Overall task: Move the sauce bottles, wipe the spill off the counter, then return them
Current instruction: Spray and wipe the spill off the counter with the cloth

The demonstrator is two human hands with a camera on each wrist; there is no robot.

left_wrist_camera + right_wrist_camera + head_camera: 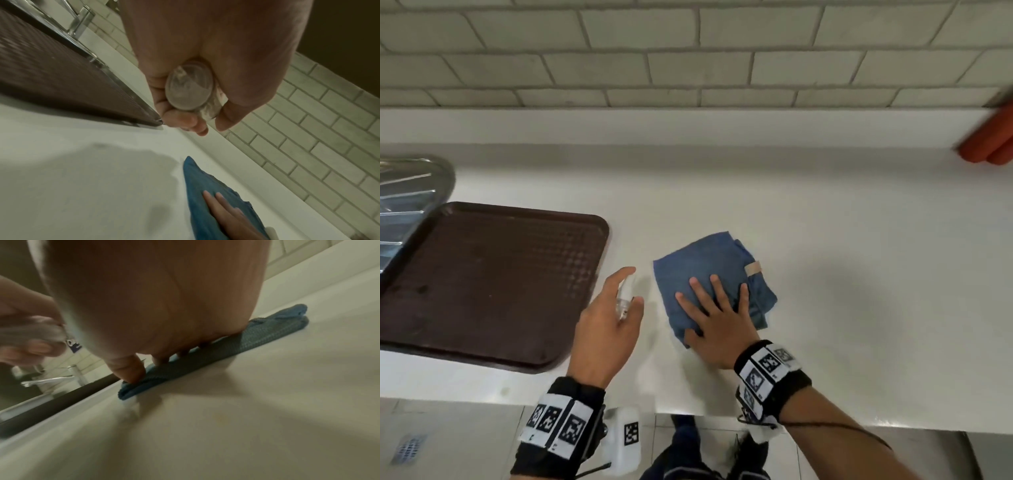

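Observation:
A folded blue cloth lies on the white counter. My right hand presses flat on the cloth with its fingers spread; the right wrist view shows the cloth under the straight fingers. My left hand hovers just left of the cloth and grips a small clear spray bottle. In the left wrist view the bottle's round base sits inside the curled fingers, above the cloth. Two orange-red sauce bottles stand blurred at the far right edge.
A dark brown tray rests on the counter to the left, overlapping a steel sink drainer. A tiled wall backs the counter. The counter's front edge runs near my wrists, with floor below.

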